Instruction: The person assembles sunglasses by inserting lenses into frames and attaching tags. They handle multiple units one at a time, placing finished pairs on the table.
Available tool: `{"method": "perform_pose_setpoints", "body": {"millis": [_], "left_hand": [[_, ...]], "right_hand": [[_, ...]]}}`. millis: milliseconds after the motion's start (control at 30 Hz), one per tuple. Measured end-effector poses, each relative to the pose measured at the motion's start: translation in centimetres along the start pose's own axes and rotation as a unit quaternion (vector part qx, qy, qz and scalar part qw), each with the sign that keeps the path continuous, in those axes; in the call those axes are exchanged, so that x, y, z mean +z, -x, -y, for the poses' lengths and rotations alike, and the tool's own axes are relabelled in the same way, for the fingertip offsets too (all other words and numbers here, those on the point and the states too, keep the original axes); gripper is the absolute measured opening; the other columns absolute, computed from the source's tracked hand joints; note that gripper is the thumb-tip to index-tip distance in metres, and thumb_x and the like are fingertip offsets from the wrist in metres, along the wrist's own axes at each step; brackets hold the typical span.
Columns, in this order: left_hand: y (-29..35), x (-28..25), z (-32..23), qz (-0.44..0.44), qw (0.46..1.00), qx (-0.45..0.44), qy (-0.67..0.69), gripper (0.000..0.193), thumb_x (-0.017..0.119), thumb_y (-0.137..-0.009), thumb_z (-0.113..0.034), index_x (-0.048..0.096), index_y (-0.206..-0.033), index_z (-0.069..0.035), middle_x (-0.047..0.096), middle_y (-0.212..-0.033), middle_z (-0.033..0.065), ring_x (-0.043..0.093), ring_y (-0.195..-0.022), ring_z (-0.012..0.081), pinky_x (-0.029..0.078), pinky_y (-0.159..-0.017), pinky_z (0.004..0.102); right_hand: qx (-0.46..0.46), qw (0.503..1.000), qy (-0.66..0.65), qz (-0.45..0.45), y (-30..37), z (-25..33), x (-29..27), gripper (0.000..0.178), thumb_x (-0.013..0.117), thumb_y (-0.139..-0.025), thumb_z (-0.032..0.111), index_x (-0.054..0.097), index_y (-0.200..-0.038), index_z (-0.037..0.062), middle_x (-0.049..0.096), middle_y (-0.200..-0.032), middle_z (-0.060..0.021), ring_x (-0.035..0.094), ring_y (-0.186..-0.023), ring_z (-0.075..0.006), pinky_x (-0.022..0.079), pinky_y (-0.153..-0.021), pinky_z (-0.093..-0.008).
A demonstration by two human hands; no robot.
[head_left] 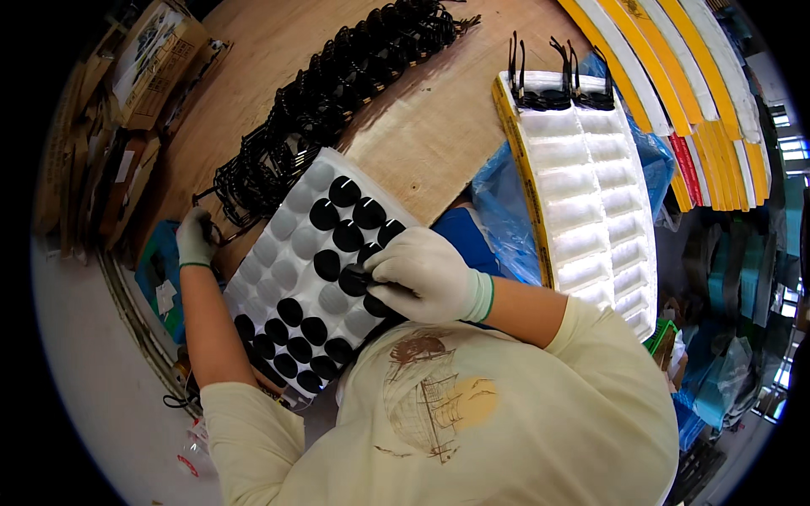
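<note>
A white tray (299, 244) with round pockets lies tilted in front of me. Several dark lenses (344, 191) sit in its pockets, and other pockets show bare white. My right hand (426, 274), in a white glove with a green cuff, is over the tray's right side, fingertips pinched on a dark lens (354, 280). At the tray's left, my gloved left hand (196, 239) has its fingers closed on a black glasses frame (229, 234), partly hidden by the hand. Just beyond is a long row of black glasses frames (337, 76) on the wooden table (413, 169).
On the right stands a white foam tray (582, 202) with ribbed slots and a few black glasses at its far end. Blue plastic film (510, 211) lies under it. Stacked yellow-edged foam trays (666, 67) rise behind. Cardboard boxes (156, 63) are piled at far left.
</note>
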State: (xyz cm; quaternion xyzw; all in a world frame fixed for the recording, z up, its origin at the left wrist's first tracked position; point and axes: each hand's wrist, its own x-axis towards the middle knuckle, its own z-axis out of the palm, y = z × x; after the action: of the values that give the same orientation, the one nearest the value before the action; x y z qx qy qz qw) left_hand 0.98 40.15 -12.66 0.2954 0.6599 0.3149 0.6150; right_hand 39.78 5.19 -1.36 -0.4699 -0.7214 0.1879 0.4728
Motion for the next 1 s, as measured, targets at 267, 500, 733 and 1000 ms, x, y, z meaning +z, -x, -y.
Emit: {"method": "perform_pose_setpoints", "body": {"millis": [267,500,733,1000], "left_hand": [[22.8,5.0,2.2,-0.073,0.896,0.407,-0.163,0.025,0.063,-0.097,-0.022,0.066,-0.110,-0.001,0.064,-0.093,0.0040,0.058,-0.087,0.0131,0.046,-0.079,0.0286],[35.7,7.2,11.1,0.133,0.893,0.391,-0.176,0.032,0.059,-0.103,-0.025,0.061,-0.119,0.002,0.071,-0.103,0.0099,0.066,-0.089,0.0178,0.053,-0.081,0.0308],[38.5,3.7,12.9,0.181,0.903,0.341,-0.188,0.040,0.050,-0.106,-0.031,0.055,-0.123,0.004,0.068,-0.091,0.0133,0.066,-0.081,0.0211,0.052,-0.075,0.0336],[40.7,2.9,12.1,0.293,0.919,0.260,-0.041,0.042,0.048,-0.109,-0.032,0.053,-0.129,0.005,0.068,-0.096,0.0074,0.063,-0.087,0.0114,0.053,-0.079,0.0276]], "right_hand": [[0.047,0.984,-0.170,-0.021,0.9,6.9,-0.8,0.018,0.077,-0.083,0.009,0.065,-0.096,0.0039,0.073,-0.097,-0.0085,0.067,-0.075,-0.0237,0.052,-0.068,-0.0339],[0.166,0.955,-0.244,-0.033,-1.3,9.0,6.4,0.037,0.071,-0.088,0.007,0.064,-0.124,0.0031,0.074,-0.103,-0.0119,0.073,-0.089,-0.0210,0.057,-0.080,-0.0295],[0.096,0.974,-0.206,0.022,-1.1,9.5,8.3,0.029,0.073,-0.086,0.004,0.072,-0.114,0.0056,0.073,-0.101,-0.0120,0.071,-0.081,-0.0210,0.056,-0.071,-0.0294],[0.349,0.820,-0.419,0.174,-1.1,9.5,7.9,0.021,0.064,-0.098,0.021,0.063,-0.099,0.0001,0.064,-0.083,-0.0037,0.058,-0.071,-0.0081,0.050,-0.066,-0.0255]]}}
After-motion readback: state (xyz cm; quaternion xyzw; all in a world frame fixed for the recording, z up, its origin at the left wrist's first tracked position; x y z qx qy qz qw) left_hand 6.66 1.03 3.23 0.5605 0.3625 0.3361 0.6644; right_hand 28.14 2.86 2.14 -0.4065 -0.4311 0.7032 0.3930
